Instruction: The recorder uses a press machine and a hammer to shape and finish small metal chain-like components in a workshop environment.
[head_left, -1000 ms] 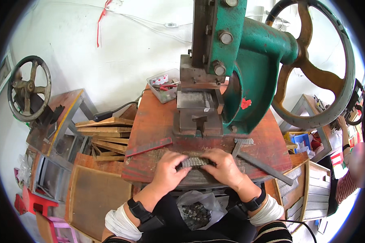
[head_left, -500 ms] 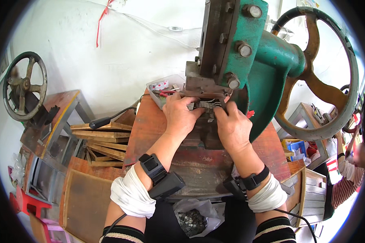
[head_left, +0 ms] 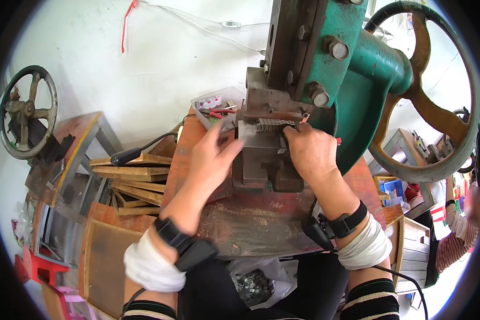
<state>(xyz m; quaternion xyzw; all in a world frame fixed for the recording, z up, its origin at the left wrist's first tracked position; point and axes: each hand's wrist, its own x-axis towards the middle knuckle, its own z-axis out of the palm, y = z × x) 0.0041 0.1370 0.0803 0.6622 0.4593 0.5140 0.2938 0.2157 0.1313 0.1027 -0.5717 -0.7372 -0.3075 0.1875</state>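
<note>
Ideally, keep metal strip (head_left: 274, 126) flush atop die block (head_left: 255, 142). Left hand (head_left: 210, 160) wide, left of block; right hand (head_left: 312, 149) narrow, block's right, grip unclear.

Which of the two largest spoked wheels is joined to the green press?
The large wheel at right, with brown spokes, at the end of the green press. The wheel at far left looks smaller, has greyish spokes and stands apart.
</note>
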